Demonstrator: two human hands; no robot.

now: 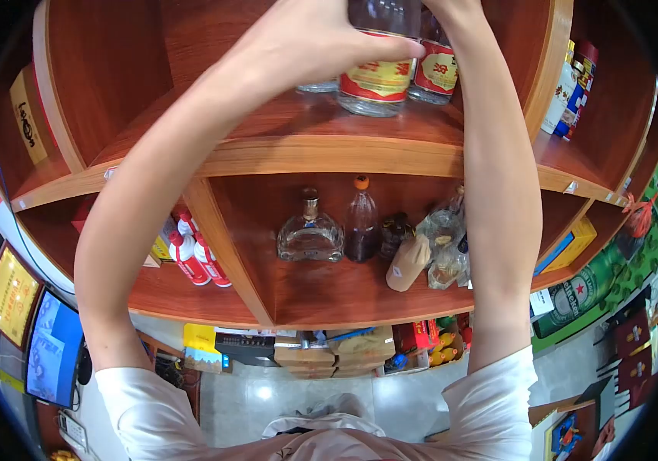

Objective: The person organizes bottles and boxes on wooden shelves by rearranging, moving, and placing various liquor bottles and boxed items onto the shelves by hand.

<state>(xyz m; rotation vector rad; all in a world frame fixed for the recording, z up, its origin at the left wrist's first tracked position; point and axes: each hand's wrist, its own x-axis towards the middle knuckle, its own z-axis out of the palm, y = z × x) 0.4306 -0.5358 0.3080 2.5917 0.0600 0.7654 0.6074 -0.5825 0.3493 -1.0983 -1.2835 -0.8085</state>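
Observation:
My left hand [327,37] is at the upper shelf, its thumb lying across the front of a clear glass bottle [377,86] with a yellow and red label. Its other fingers are out of sight behind the bottle or past the top edge. The bottle stands upright, at or just above the shelf board. Just right of and behind it is a second glass bottle [434,71] with a similar label, and the base of a third glass bottle [318,87] shows at the left. Only the wrist edge of my right hand [445,6] shows at the top; its fingers are cut off.
The wooden shelf edge [336,156] runs below the bottles. Beneath it stand a wide glass decanter [310,234], a dark bottle with an orange cap [361,223] and a paper-wrapped bottle [409,263]. White and red bottles [190,252] are at lower left; cartons [336,355] lie below.

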